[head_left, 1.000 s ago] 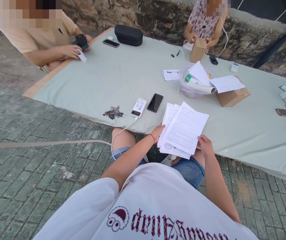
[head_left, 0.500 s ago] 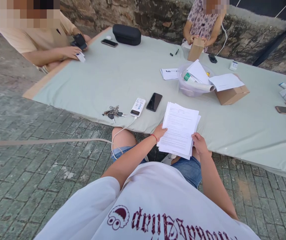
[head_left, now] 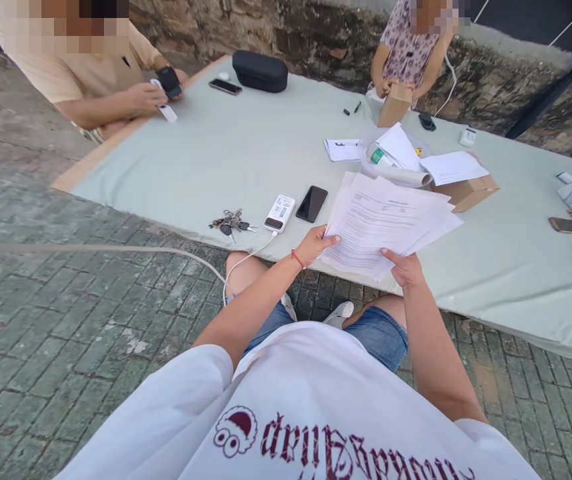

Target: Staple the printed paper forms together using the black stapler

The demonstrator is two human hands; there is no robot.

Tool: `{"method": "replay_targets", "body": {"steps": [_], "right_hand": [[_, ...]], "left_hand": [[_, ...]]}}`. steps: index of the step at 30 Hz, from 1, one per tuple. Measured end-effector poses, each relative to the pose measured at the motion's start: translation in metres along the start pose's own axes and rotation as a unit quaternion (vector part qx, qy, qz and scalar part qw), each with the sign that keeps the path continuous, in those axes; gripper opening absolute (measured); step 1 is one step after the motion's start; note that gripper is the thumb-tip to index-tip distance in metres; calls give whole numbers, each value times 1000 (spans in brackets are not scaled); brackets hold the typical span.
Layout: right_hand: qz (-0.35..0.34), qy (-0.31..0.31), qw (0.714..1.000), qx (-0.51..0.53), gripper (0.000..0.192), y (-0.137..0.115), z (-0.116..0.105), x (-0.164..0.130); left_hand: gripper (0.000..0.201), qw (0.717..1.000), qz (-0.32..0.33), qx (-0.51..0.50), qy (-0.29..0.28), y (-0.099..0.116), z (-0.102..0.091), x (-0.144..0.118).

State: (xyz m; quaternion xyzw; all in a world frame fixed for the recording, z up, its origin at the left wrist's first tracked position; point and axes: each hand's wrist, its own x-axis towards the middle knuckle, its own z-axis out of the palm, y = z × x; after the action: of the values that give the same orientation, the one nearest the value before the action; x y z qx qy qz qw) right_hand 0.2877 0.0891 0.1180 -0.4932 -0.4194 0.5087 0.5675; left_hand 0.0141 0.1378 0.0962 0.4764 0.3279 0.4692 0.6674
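Note:
A stack of printed paper sheets (head_left: 383, 223) is held up over the near edge of the table, its sheets fanned unevenly toward the right. My left hand (head_left: 315, 245) grips the left side, thumb on top and the other fingers hidden beneath. On the lower right side, my right hand (head_left: 405, 268) pinches the sheets in the same way. Left of the stack lie a black smartphone (head_left: 311, 203), a white power bank (head_left: 280, 213) with a white cable plugged in, and a bunch of keys (head_left: 232, 224).
Beyond the papers stands a clear plastic bowl (head_left: 366, 163) of papers, beside a cardboard box (head_left: 473, 193) with a sheet on it. A black case (head_left: 260, 71) lies at the back of the cloth-covered table (head_left: 176, 153). Other people sit at the far left, back and right.
Both hands have raised the paper stack up and forward from the lap. Its sheets have spread out to the right. At the left, the other person's hands have shifted with a white object.

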Motion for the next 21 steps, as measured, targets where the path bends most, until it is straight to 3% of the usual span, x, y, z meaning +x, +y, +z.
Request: {"method": "replay_targets", "body": {"steps": [4, 7, 14, 18, 21], "right_hand": [[-74, -6, 996, -50, 78, -23, 8, 14], [-49, -53, 993, -92, 73, -23, 4, 14], [27, -151, 972, -179, 43, -3, -11, 9], [28, -189, 968, -161, 35, -3, -2, 14], [21, -137, 981, -133, 41, -5, 6, 17]], "left_hand": [[60, 998, 47, 30, -27, 32, -5, 9], [66, 996, 54, 62, -46, 42, -13, 9], [67, 988, 23, 128, -85, 34, -39, 7], [64, 980, 8, 162, -119, 35, -29, 7], [58, 978, 27, 170, -117, 38, -19, 5]]}}
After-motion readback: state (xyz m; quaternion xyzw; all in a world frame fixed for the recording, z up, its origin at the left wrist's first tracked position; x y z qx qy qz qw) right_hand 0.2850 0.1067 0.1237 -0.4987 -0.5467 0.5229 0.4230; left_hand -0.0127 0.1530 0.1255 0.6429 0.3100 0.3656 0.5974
